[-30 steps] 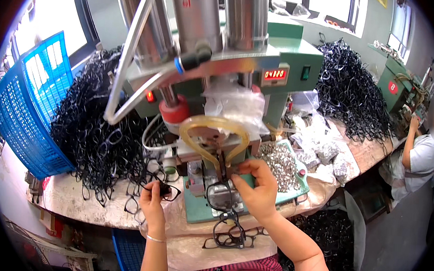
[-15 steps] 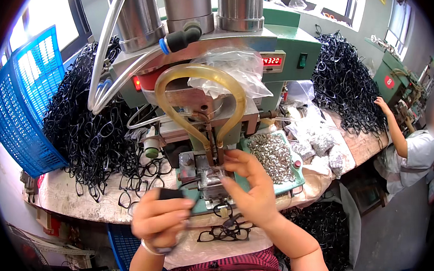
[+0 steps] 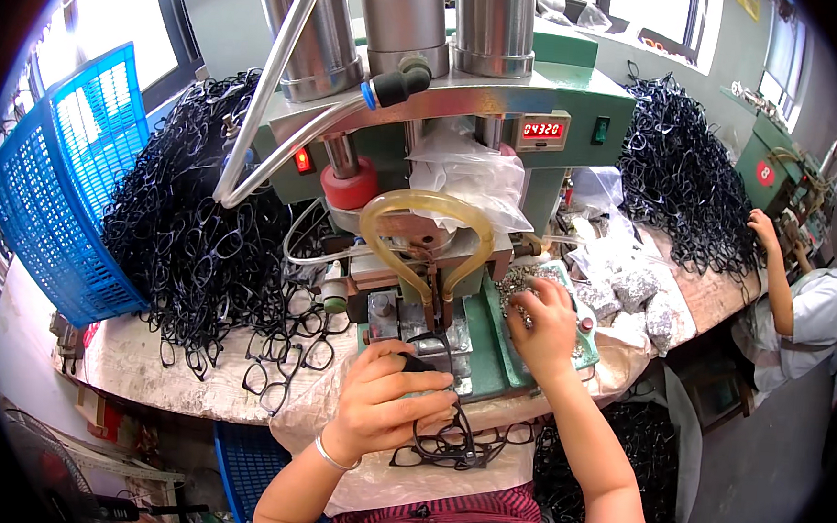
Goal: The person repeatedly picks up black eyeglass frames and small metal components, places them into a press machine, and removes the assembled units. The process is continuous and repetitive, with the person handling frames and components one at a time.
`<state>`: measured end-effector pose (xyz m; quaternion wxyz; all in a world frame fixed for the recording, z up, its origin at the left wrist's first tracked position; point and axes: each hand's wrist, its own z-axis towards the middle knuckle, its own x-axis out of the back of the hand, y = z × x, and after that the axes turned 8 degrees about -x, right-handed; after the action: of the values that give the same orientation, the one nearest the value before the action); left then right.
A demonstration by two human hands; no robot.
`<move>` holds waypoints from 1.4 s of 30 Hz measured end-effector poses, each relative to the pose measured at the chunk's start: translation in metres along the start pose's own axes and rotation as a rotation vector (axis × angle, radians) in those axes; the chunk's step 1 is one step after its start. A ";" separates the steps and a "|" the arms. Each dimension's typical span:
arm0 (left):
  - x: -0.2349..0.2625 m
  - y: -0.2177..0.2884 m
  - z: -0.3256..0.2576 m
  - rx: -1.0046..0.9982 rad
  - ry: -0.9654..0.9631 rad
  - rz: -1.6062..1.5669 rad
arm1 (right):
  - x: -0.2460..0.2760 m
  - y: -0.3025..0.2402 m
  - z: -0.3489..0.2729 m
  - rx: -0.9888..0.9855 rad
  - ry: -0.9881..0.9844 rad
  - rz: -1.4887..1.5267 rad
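Note:
My left hand (image 3: 386, 403) is closed round a black eyeglass frame (image 3: 460, 441) in front of the press's metal fixture (image 3: 461, 346). Part of the frame reaches up toward the press tip between two copper-coloured prongs (image 3: 435, 310). A small black piece (image 3: 416, 363) shows at the fingers of this hand; its kind is unclear. Over the green tray (image 3: 586, 356), my right hand (image 3: 546, 336) has its fingers curled and pressed into small shiny metal parts (image 3: 515, 282). What sits between its fingertips is hidden. More black frames (image 3: 494, 439) lie below my left hand.
A big heap of black frames (image 3: 210, 220) lies left beside a blue basket (image 3: 68, 192); another heap (image 3: 683, 172) lies at the right. Bags of metal parts (image 3: 636, 284) stand beyond the tray. The green press (image 3: 587, 85) rises ahead. A co-worker's arm (image 3: 775, 283) reaches in at far right.
My right hand has moved from the fixture to the metal parts in the tray. My left hand has brought the eyeglass frame rightward to the press. The whole view has shifted slightly.

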<state>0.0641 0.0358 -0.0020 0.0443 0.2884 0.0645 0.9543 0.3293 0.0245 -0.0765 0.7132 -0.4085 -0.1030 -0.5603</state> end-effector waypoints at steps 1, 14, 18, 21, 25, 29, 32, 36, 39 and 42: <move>0.000 0.002 0.000 0.007 0.004 0.005 | -0.006 -0.004 0.004 -0.014 -0.045 -0.081; 0.115 -0.024 -0.087 0.580 0.303 1.102 | 0.009 0.025 -0.036 -0.722 0.216 0.844; 0.108 -0.096 -0.087 0.466 0.182 1.176 | -0.010 0.000 -0.012 -0.576 0.104 0.881; 0.085 -0.131 -0.092 0.718 0.031 1.164 | -0.003 -0.022 -0.004 -0.541 0.105 0.819; 0.074 -0.172 -0.148 0.807 0.222 1.096 | 0.017 -0.023 -0.018 -0.555 0.065 0.518; 0.080 -0.124 -0.114 0.743 0.934 0.218 | 0.053 0.008 -0.055 -0.541 0.123 0.354; 0.081 -0.092 -0.101 0.752 1.052 -0.019 | 0.063 -0.008 -0.053 -0.483 0.044 0.410; 0.062 -0.090 -0.095 0.913 0.924 -0.052 | 0.051 -0.067 -0.010 -0.245 -0.128 0.558; 0.039 -0.088 -0.108 1.015 0.869 -0.177 | 0.017 -0.088 0.005 -0.274 -0.105 0.703; 0.023 -0.068 -0.123 0.998 0.925 -0.269 | 0.011 -0.101 -0.002 -0.363 -0.137 0.891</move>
<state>-0.0199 0.0937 -0.1009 -0.0079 -0.1727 0.5431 0.8217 0.2432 0.0110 -0.0240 0.7923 -0.5669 0.1346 -0.1810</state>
